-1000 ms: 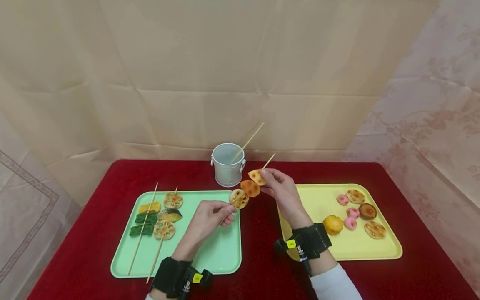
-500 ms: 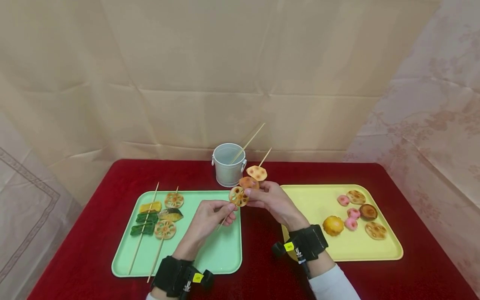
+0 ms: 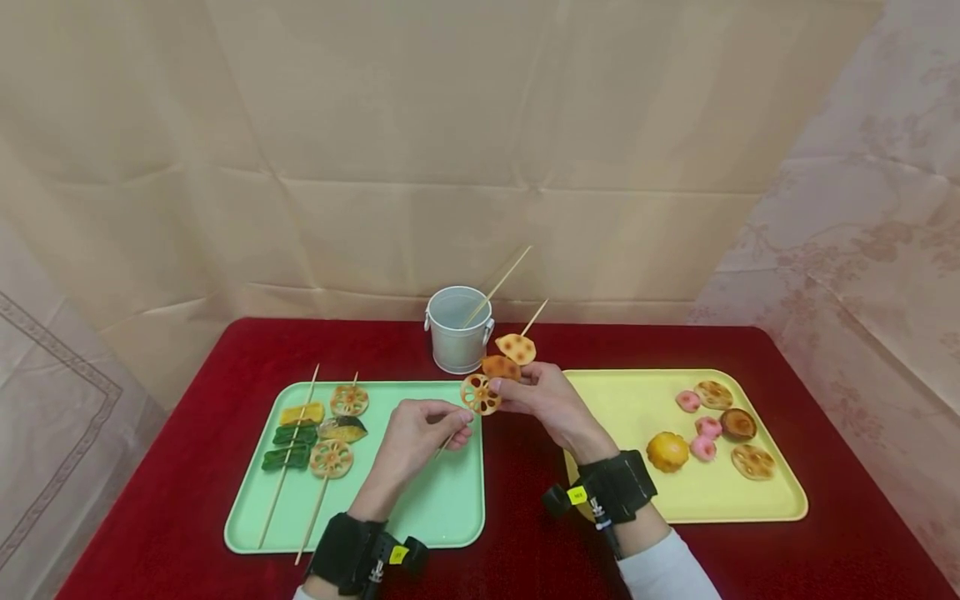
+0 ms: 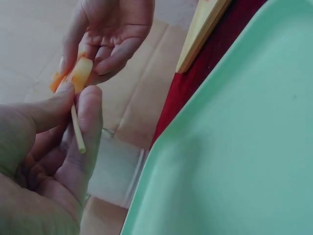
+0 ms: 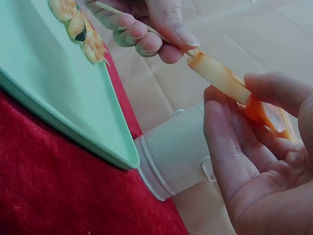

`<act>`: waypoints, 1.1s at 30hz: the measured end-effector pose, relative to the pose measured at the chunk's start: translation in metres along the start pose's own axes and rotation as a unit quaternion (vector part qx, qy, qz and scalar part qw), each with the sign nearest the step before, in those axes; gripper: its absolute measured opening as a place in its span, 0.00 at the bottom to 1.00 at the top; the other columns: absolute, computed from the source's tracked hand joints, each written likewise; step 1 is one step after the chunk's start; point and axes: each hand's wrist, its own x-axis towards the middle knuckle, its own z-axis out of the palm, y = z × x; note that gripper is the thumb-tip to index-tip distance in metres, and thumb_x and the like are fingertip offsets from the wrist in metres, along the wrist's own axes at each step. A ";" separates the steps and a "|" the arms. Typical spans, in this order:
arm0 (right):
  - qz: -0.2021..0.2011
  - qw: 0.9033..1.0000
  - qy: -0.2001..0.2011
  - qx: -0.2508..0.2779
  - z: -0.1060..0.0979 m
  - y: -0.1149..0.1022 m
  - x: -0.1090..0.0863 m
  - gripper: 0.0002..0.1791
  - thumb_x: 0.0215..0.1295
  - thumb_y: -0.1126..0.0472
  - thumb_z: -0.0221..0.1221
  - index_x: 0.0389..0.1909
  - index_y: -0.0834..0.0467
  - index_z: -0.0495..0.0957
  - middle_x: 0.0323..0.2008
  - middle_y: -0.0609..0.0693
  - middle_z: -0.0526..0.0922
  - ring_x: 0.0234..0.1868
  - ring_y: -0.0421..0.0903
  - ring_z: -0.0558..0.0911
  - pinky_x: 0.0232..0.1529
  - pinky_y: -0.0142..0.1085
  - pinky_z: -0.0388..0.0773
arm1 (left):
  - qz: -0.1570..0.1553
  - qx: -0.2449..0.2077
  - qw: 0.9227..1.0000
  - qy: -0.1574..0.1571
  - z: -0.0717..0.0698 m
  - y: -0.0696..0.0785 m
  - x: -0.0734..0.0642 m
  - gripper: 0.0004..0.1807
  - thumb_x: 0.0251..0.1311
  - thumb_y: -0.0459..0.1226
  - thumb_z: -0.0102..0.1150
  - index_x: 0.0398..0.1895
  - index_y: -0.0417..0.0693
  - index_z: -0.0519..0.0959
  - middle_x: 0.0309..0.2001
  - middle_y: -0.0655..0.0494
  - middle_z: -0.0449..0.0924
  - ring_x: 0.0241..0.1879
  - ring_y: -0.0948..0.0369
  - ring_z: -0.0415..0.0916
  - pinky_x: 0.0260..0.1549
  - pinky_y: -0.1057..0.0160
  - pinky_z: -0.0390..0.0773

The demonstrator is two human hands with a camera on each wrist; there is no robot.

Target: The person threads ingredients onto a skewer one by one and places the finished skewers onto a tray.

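Note:
My left hand (image 3: 420, 442) pinches a bamboo skewer (image 4: 78, 129) near its lower end, above the green tray (image 3: 442, 517). A lotus root slice (image 3: 474, 395), an orange-brown piece (image 3: 501, 367) and a paler, spotted piece (image 3: 517, 348) are threaded on it, and the tip sticks out past them. With thumb and fingers, my right hand (image 3: 551, 408) grips the lotus root slice at its right edge. In the right wrist view, the orange-brown piece (image 5: 264, 113) lies partly hidden within those fingers.
Two loaded skewers (image 3: 294, 446) (image 3: 330, 460) lie on the green tray. A grey bucket (image 3: 456, 346) with one bare skewer (image 3: 510, 272) stands behind my hands. The yellow tray (image 3: 615, 396) at right bears a yellow piece (image 3: 667, 452), pink pieces, a brown round and lotus slices.
My right hand has moved from the paler piece near the tip down to the lotus root slice. That paler piece is now uncovered. The left hand keeps its place.

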 end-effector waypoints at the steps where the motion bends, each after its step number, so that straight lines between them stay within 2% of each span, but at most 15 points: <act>1: -0.001 1.000 -0.001 -0.002 0.000 0.000 0.000 0.23 0.71 0.62 0.65 0.58 0.75 0.76 0.47 0.62 0.86 0.45 0.49 0.88 0.53 0.45 0.84 | 0.001 0.010 1.000 -0.002 -0.001 0.000 0.000 0.10 0.67 0.34 0.68 0.39 0.31 0.88 0.28 0.47 0.87 0.26 0.61 0.85 0.30 0.64 0.85; 9: -0.001 1.000 -0.005 -0.014 -0.002 0.001 -0.001 0.23 0.70 0.61 0.66 0.56 0.75 0.77 0.45 0.60 0.87 0.44 0.49 0.89 0.53 0.43 0.84 | 0.016 0.047 0.998 -0.046 -0.006 0.001 -0.002 0.09 0.68 0.32 0.65 0.41 0.32 0.88 0.26 0.52 0.85 0.26 0.63 0.78 0.24 0.69 0.72; 15: 0.005 1.000 -0.018 -0.014 -0.002 0.000 -0.001 0.23 0.70 0.60 0.67 0.55 0.74 0.77 0.44 0.60 0.87 0.42 0.49 0.89 0.52 0.43 0.85 | 0.029 0.053 0.998 -0.020 -0.001 0.001 -0.002 0.09 0.66 0.33 0.68 0.39 0.33 0.88 0.26 0.50 0.86 0.25 0.63 0.79 0.23 0.69 0.72; 20: 0.008 1.000 -0.016 -0.015 -0.004 0.000 -0.001 0.27 0.70 0.57 0.66 0.60 0.73 0.75 0.48 0.61 0.86 0.45 0.50 0.89 0.52 0.43 0.84 | 0.027 0.055 0.998 0.003 0.003 0.001 -0.003 0.09 0.67 0.34 0.68 0.38 0.34 0.89 0.26 0.50 0.86 0.24 0.63 0.79 0.22 0.70 0.72; 27: -0.012 0.996 0.011 -0.087 -0.025 -0.010 -0.007 0.27 0.75 0.51 0.62 0.61 0.70 0.76 0.50 0.64 0.85 0.52 0.63 0.85 0.53 0.44 0.84 | 0.021 0.045 0.999 0.009 0.005 0.002 -0.003 0.08 0.67 0.33 0.68 0.38 0.33 0.89 0.26 0.50 0.87 0.24 0.64 0.80 0.22 0.70 0.72; 33: -0.029 0.985 0.038 -0.164 -0.053 -0.026 -0.016 0.25 0.77 0.52 0.60 0.60 0.71 0.77 0.48 0.65 0.87 0.52 0.63 0.85 0.52 0.41 0.84 | 0.007 0.049 0.999 0.011 0.003 0.002 -0.003 0.08 0.67 0.32 0.67 0.39 0.34 0.89 0.27 0.51 0.87 0.25 0.64 0.81 0.24 0.70 0.75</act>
